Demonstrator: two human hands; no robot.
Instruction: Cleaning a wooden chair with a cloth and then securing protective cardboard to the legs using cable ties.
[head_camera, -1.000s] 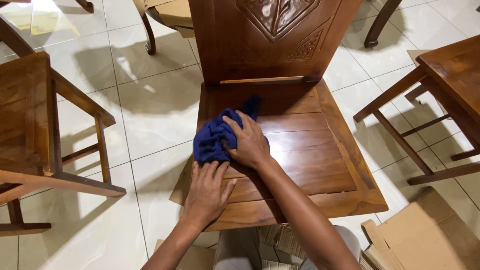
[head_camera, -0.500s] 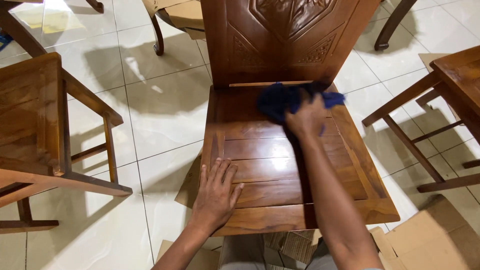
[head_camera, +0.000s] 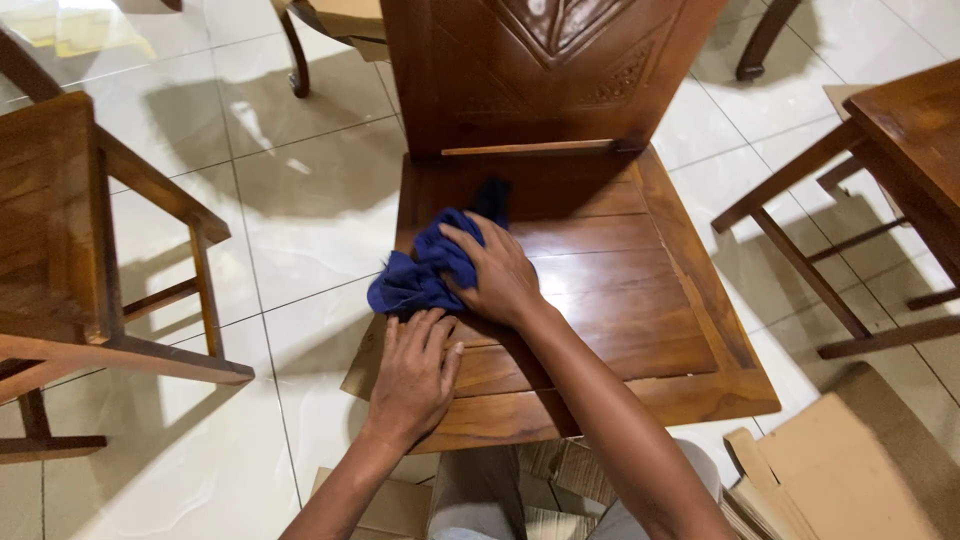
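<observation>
A brown wooden chair frame (head_camera: 90, 270) stands left, another (head_camera: 880, 180) right; flat tan cardboard pieces (head_camera: 840, 470) lie near right on white glossy floor tiles (head_camera: 290, 200).

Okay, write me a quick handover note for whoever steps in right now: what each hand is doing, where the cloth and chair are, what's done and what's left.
Right hand: pressing the blue cloth onto the wooden chair seat, at its left side near the edge.
Left hand: flat on the seat's front-left corner, bracing, holding nothing.
Chair stands on the tiled floor, carved backrest upright.
Done: the seat looks glossy; how much has been wiped cannot be told.
Left: probably the rest of the seat, and maybe the backrest.
</observation>
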